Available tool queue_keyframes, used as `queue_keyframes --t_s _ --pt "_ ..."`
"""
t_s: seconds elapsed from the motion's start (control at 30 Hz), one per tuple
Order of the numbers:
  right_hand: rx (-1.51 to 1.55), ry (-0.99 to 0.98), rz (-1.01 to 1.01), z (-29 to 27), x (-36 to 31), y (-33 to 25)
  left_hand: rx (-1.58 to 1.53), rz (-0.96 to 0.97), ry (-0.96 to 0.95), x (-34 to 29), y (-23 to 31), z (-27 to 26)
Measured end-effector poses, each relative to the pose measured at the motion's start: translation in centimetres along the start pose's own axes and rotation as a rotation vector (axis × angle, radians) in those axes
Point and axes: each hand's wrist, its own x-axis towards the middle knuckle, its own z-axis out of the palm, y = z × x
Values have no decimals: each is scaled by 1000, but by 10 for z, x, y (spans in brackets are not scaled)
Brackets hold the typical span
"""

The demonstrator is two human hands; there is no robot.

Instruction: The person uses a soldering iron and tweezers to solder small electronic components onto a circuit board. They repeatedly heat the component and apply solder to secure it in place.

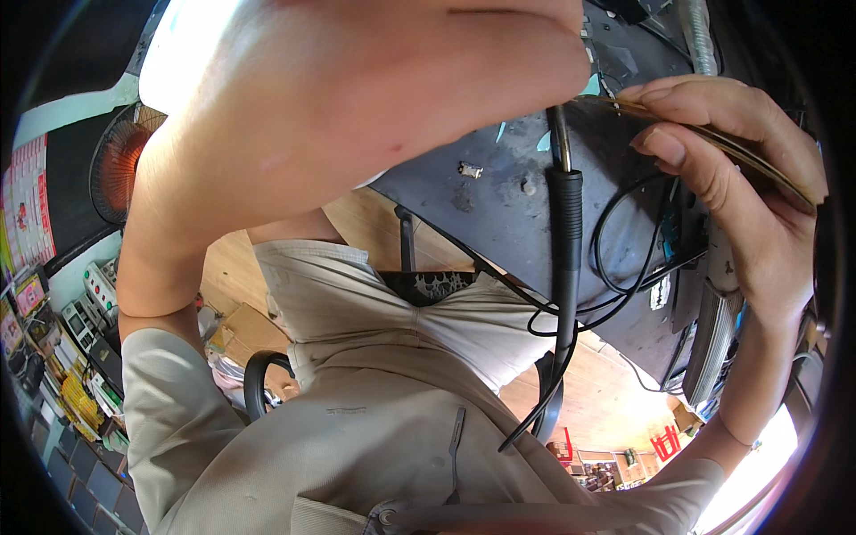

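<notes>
Soldering work held close to the camera

The left hand (357, 98) closes on a black iron (565, 241), cord trailing down; the right hand (740, 178) pinches a thin brass strip (758, 165). Tip and joint are hidden, so progress is unclear above the dark surface (499, 192).

Your left hand (374, 98) fills the upper part of the view, raised close to the camera, and grips a black soldering iron (565, 259) whose handle hangs down from your fingers; its black cable (535, 401) trails toward your lap. Your right hand (740, 196), at the right, pinches a thin brass-coloured strip (740, 147) between thumb and fingers, just beside the iron's upper end. Beyond both hands lies the dark grey table (499, 192), carrying a small metal part (470, 169) and looped black wires (624, 259). At the far left stand a round fan (120, 165) and cluttered shelves (62, 357).
</notes>
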Motion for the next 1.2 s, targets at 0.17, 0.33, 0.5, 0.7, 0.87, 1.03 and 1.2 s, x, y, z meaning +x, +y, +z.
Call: queue_keyframes --t_s 0.17,0.33,0.5,0.7,0.87,1.03,1.2 --pt "-27 0 52 -4 -2 -7 -86 123 218 -6 -17 21" --pt "30 6 90 -5 -1 -4 -28 -18 -41 12 1 -2" --pt "41 12 122 -7 2 1 15 277 278 -13 -31 29" --pt "28 -19 141 -10 2 1 -52 -86 -101 10 5 -4" --pt "20 -16 131 -8 4 0 -99 112 278 -12 -14 29" --pt "47 -19 124 -8 5 1 -49 130 157 -12 -18 24" --pt "99 -15 146 -4 3 3 -65 131 209 -15 -15 29"
